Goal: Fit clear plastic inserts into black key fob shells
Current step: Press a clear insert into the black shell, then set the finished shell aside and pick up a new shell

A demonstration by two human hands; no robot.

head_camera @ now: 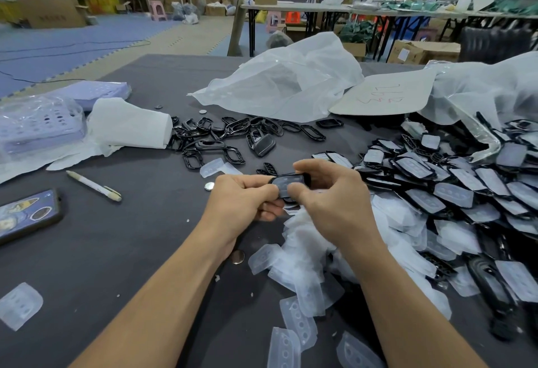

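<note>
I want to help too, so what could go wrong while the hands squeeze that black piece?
The clear insert may seat crooked: the left hand and right hand cover parts of the black shell, hiding its edges. The left forearm might nudge the round metal disc lying beside it. The right wrist could scatter the loose inserts heaped beneath it.

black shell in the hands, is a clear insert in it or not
In: the clear insert shows inside the rim of the black shell. Whether fully seated, cannot tell.
</note>
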